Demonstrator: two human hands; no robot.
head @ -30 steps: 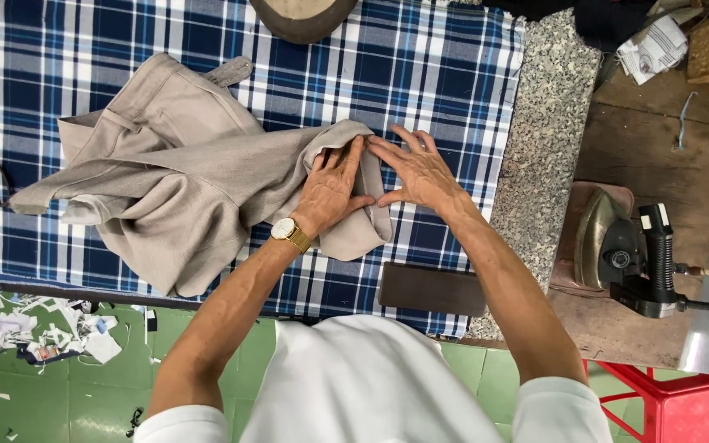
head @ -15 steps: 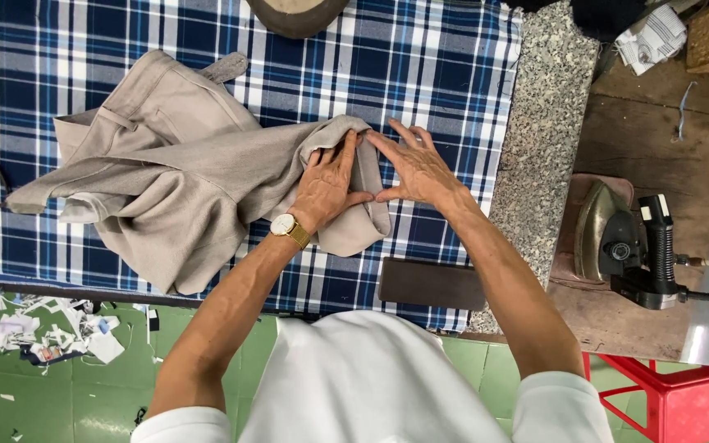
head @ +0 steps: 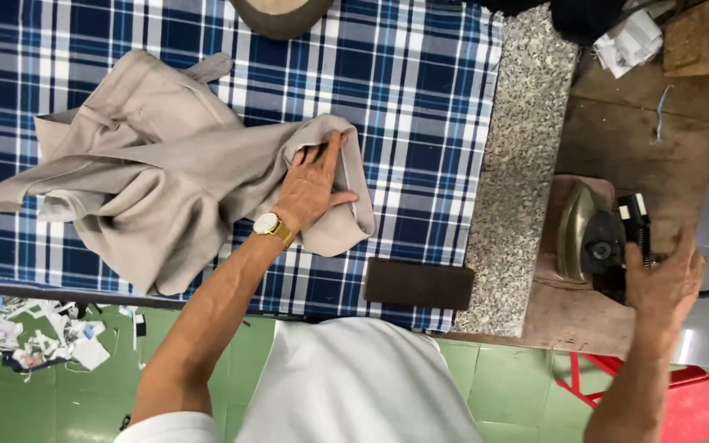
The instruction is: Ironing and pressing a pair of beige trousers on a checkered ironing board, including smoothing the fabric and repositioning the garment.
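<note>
A beige garment (head: 166, 189) is pressed flat by the left hand (head: 312, 184) on a blue plaid cloth (head: 420, 107). An iron (head: 596, 238) on the wooden bench (head: 642, 148) is reached by the right hand (head: 662, 283), fingers spread at its handle.

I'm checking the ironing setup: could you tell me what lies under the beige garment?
The blue plaid cloth shows all round the beige garment. The left hand presses on its folded end. Anything else beneath it is covered.
</note>
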